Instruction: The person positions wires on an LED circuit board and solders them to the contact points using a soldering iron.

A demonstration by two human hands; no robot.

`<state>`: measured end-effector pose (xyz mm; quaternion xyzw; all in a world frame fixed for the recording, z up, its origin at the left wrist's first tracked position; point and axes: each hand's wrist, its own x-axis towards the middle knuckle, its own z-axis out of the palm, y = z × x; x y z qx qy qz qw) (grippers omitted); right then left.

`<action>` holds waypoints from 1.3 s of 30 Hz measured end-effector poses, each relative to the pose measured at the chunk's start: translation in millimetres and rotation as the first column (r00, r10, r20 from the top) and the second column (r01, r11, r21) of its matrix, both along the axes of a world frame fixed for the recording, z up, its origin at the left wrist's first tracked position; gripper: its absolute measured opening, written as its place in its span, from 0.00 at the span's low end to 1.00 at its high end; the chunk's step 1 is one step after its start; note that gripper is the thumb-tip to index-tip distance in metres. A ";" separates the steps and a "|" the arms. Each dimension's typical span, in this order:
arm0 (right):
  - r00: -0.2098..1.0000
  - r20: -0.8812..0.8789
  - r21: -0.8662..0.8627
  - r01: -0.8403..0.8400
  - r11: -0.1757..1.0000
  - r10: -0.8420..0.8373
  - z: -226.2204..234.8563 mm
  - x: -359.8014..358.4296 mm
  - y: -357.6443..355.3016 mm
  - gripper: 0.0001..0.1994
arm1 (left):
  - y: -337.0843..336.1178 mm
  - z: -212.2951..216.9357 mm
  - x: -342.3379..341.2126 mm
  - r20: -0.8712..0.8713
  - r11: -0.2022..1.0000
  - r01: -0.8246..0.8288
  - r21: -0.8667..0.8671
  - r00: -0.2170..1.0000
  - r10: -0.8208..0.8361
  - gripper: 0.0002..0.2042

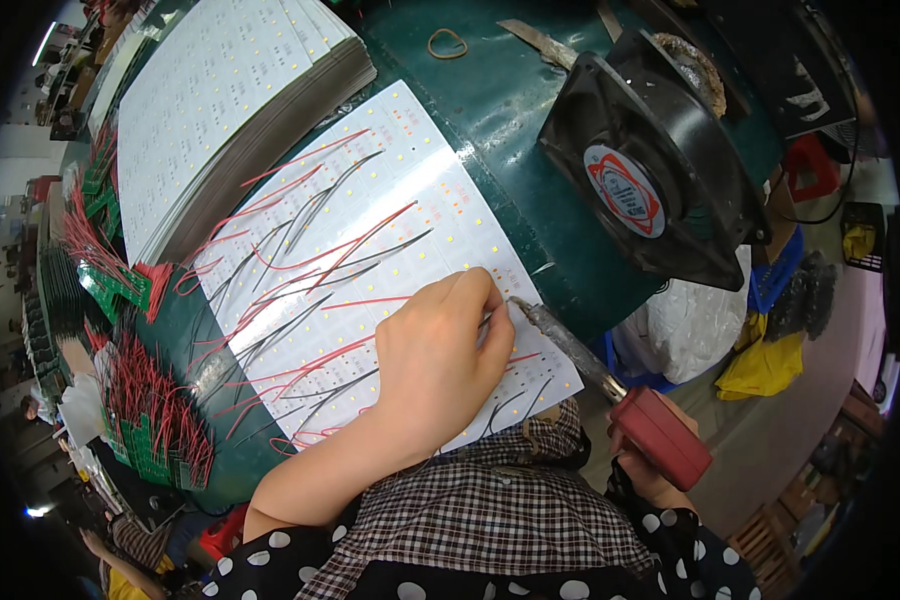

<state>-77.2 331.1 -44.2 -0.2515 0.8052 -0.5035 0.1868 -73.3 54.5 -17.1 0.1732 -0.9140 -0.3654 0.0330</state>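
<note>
A white circuit board panel (390, 130) with rows of small yellow LEDs lies tilted on the green table. Red wires (300, 262) and black wires (332, 190) stretch across it. Over the panel's right part, my left hand (440, 350) is closed in a pinch on a thin wire, mostly hidden by the fingers. My right hand (655, 470) grips a soldering iron (660, 437) by its red handle. The iron's dark, crusted shaft points up and left, its tip close to my left fingertips at the panel's right edge.
Behind the panel rises a tall stack of similar panels (220, 110). A black fan (660, 170) stands at the right, with a rubber band (447, 43) farther back. Green boards with red wires (150, 420) crowd the left. Plastic bags (700, 315) sit beyond the table's right edge.
</note>
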 end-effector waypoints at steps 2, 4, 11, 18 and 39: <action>0.990 0.127 0.001 0.054 0.999 -0.054 -7.9 6.9 7.8 0.31 | -0.9 1.2 -0.1 0.025 1.000 -0.003 0.000 1.000 0.003 0.05; 0.983 0.152 -0.006 0.106 0.994 -0.104 -18.3 20.0 20.7 0.32 | -0.4 1.9 -0.7 0.021 1.000 0.004 0.004 1.000 -0.005 0.05; 0.931 0.323 -0.124 0.216 0.968 -0.167 -8.0 13.7 2.0 0.37 | -13.8 12.7 9.5 -0.092 0.978 0.091 -0.189 0.990 -0.110 0.05; 0.827 0.491 -0.136 0.382 0.914 -0.272 6.6 13.2 -15.8 0.38 | -69.0 17.4 30.6 0.080 0.947 0.119 -0.297 0.992 -0.099 0.08; 0.764 0.576 -0.171 0.461 0.871 -0.291 13.8 7.9 -31.6 0.41 | -42.3 5.9 -16.3 0.032 0.957 0.074 0.280 0.996 -0.086 0.04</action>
